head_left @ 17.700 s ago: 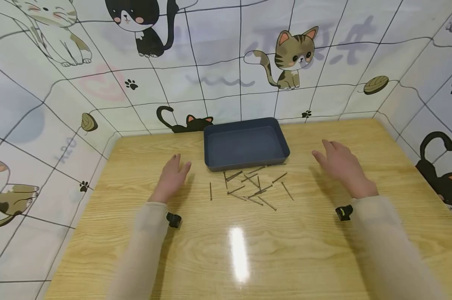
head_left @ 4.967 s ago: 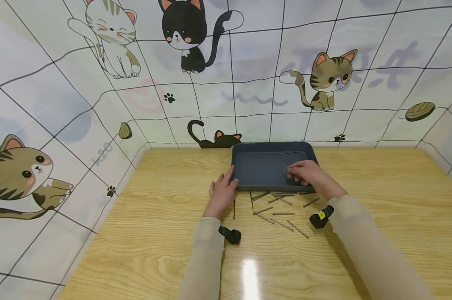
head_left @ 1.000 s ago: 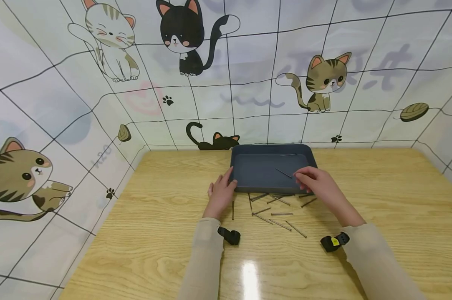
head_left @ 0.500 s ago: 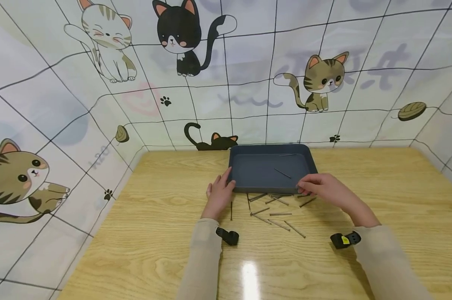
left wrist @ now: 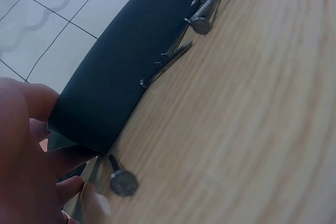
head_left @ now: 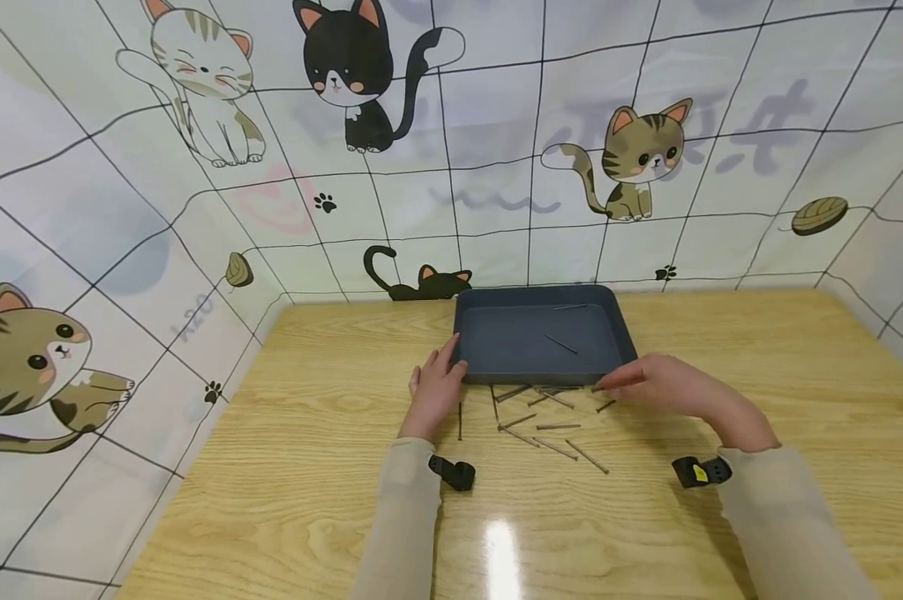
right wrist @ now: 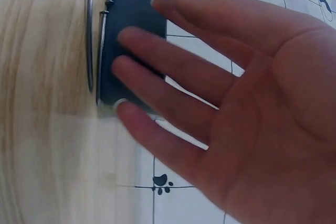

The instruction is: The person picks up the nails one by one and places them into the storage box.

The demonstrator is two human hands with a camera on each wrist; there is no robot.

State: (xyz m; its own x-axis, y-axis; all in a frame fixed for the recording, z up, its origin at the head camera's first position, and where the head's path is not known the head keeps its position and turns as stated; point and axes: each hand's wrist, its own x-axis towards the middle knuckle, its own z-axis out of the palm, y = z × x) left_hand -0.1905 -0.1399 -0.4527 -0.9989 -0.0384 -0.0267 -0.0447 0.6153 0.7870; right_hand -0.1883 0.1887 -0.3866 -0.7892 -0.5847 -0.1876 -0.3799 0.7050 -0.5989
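Observation:
A dark blue tray stands at the back middle of the wooden table, with two nails lying in it. Several loose nails are scattered on the table just in front of it. My left hand lies on the table with relaxed fingers touching the tray's front left corner; one nail lies beside those fingers. My right hand hovers low by the tray's front right corner, right by the nearest nails. In the right wrist view that right hand has its fingers straight and spread and holds nothing.
Cat-print sheeting walls the table in on the left, back and right. Small black cameras sit at my left wrist and right wrist. Bare wood table stretches to the right of the tray and toward me.
My right hand has drawn back from over the tray's front rim to the table in front of it. A second nail has lain in the tray since five seconds ago. The left hand stays put.

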